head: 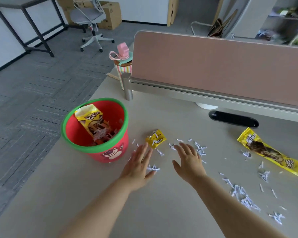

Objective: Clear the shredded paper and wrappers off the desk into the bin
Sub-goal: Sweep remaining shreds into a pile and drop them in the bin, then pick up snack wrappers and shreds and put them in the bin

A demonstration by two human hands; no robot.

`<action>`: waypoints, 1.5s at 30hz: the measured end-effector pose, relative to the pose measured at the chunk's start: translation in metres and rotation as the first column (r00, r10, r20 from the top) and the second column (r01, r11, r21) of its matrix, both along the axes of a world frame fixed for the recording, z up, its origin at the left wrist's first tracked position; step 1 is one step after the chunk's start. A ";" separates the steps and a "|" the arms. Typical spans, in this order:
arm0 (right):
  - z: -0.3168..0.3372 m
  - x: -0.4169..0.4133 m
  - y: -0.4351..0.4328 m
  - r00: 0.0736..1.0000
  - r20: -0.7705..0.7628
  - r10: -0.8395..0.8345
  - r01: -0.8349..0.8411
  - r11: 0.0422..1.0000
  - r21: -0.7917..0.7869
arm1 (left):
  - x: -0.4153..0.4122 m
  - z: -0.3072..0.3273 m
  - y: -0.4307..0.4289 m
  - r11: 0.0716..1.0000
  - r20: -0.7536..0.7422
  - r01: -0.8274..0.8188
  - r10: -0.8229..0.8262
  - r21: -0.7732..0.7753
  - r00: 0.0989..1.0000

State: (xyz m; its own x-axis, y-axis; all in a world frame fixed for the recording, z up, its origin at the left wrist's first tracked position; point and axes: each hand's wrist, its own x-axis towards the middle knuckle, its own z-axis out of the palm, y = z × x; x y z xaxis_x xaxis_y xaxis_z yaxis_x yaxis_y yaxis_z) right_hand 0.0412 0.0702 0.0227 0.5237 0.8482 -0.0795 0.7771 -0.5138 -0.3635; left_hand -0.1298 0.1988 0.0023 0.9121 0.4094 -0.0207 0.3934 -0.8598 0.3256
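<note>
Two bare hands are reaching out over the beige worktop. The left hand is lying flat, palm down, fingers extended and loosely together, holding nothing; it is sitting just beside the bin, and its fingertips are almost touching the small wrapper. The right hand is likewise flat and palm down, fingers slightly spread, gripping nothing, with shreds lying at its fingertips.

One red bin with a green rim is standing on the worktop near its left edge. It is already containing one yellow wrapper, leaning upright, plus a clump of shredded paper.

Two wrappers are remaining on the worktop: the one small crumpled yellow wrapper between the two hands' fingertips, with shreds lying on it, and one long yellow wrapper lying flat, well apart to the right.

The shredded paper is lying in scattered clusters, too many pieces to count: around both hands and, more thickly, to the right of the right forearm.

One striped bottle with a pink lid is standing at the divider panel's end.
</note>
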 end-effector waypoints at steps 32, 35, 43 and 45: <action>-0.058 0.061 -0.024 0.931 -0.049 0.363 -0.358 0.930 0.081 | 0.090 -0.032 0.030 0.996 -0.261 -0.086 0.081 -0.010 0.962; -0.055 0.052 -0.036 0.925 -0.063 0.375 -0.363 0.921 0.141 | 0.073 -0.042 0.004 0.999 -0.084 -0.001 -0.002 -0.036 0.996; -0.037 0.056 -0.024 0.957 -0.023 0.290 -0.275 0.926 0.260 | 0.041 -0.035 -0.013 0.997 0.147 0.063 -0.067 0.033 0.987; -0.037 0.064 -0.004 0.956 -0.027 0.292 -0.287 0.951 0.118 | 0.045 -0.033 0.001 0.996 0.120 -0.071 0.064 0.052 0.991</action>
